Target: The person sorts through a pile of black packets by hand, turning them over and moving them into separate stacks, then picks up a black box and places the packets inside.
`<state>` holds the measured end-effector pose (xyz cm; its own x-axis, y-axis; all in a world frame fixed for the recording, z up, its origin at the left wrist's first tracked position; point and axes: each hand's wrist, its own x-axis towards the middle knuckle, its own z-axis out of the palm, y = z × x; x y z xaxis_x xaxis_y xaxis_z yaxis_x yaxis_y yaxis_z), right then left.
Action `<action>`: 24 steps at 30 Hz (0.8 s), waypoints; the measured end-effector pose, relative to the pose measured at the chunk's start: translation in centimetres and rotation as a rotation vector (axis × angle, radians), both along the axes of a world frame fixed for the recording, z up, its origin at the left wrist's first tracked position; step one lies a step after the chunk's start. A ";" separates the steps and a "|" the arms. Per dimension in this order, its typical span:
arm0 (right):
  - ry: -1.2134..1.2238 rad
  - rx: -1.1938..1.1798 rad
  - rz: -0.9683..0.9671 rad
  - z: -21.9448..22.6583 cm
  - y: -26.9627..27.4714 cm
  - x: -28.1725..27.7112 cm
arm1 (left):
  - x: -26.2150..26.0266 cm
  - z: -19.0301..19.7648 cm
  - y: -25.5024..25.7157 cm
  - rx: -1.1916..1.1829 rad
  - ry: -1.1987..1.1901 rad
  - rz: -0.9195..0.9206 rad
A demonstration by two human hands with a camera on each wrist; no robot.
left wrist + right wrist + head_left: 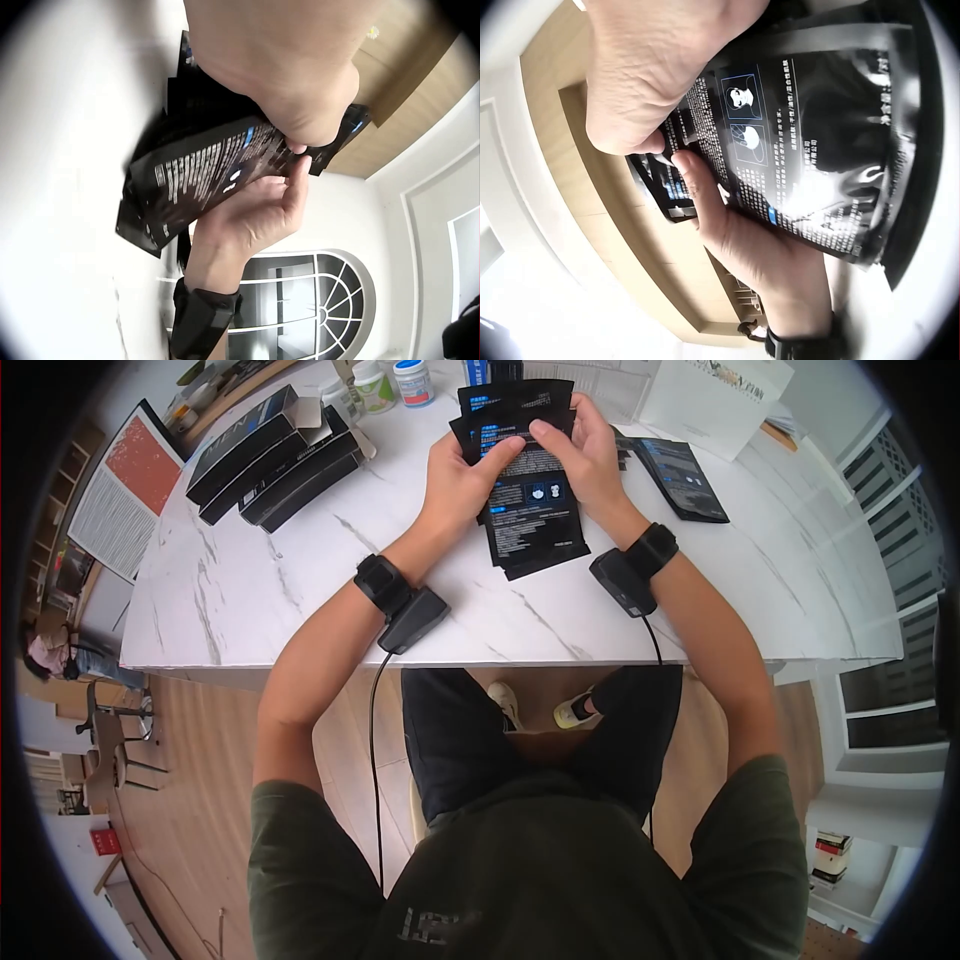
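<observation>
Several black face mask sachets point(535, 525) are held up in a loose, uneven stack above the white table, their printed backs facing me. My left hand point(462, 478) grips the stack from the left, thumb laid across the front. From the other side my right hand point(595, 460) holds it likewise, and the two thumbs come close together. In the right wrist view the top sachet point(817, 142) shows small face drawings and white print. Fingers behind the stack are mostly hidden. To the right, more black sachets point(685, 480) lie on the table, near my right hand.
Two black boxes point(240, 450) point(305, 478) lie at the left, end flaps open. Behind stand small bottles point(412, 382), a clear plastic holder point(612, 388) and a white paper bag point(710, 400). Cables hang from both wrist cameras over the table's front edge point(500, 663).
</observation>
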<state>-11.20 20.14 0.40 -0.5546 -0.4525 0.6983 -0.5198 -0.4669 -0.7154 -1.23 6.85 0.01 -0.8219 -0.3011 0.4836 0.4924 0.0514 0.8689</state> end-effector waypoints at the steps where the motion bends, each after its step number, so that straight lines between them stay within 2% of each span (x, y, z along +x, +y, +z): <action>1: 0.055 -0.020 -0.011 0.0 -0.1 0.1 | 0.2 0.1 0.0 -0.018 0.012 0.040; 3: 0.084 -0.094 0.015 0.2 -0.6 0.9 | 0.6 0.7 0.3 -0.012 0.079 0.123; 6: 0.036 -0.104 0.056 0.6 -0.5 1.7 | 0.8 2.0 0.3 0.039 0.233 0.219; 8: 0.111 -0.047 0.016 0.2 -0.4 1.0 | 1.1 2.5 0.0 -0.016 0.270 0.274; 10: 0.158 -0.014 -0.003 -0.2 -0.4 0.4 | 1.0 2.5 0.3 -0.004 0.303 0.256; 12: 0.067 -0.015 0.037 -0.1 -0.3 0.7 | 1.0 3.1 1.0 0.036 0.332 0.239; 13: 0.033 -0.011 0.052 -0.2 -0.4 0.8 | 0.6 1.8 0.0 0.037 0.217 0.171; 17: -0.033 0.047 0.044 -1.0 -0.4 1.0 | 0.0 0.4 -0.3 0.020 0.063 0.083; 20: -0.003 0.027 0.021 -1.0 -0.5 1.3 | 0.3 0.6 -0.1 0.029 0.071 0.093; 24: 0.061 -0.046 0.016 0.4 -0.8 2.2 | 1.2 2.3 0.0 -0.047 0.226 0.246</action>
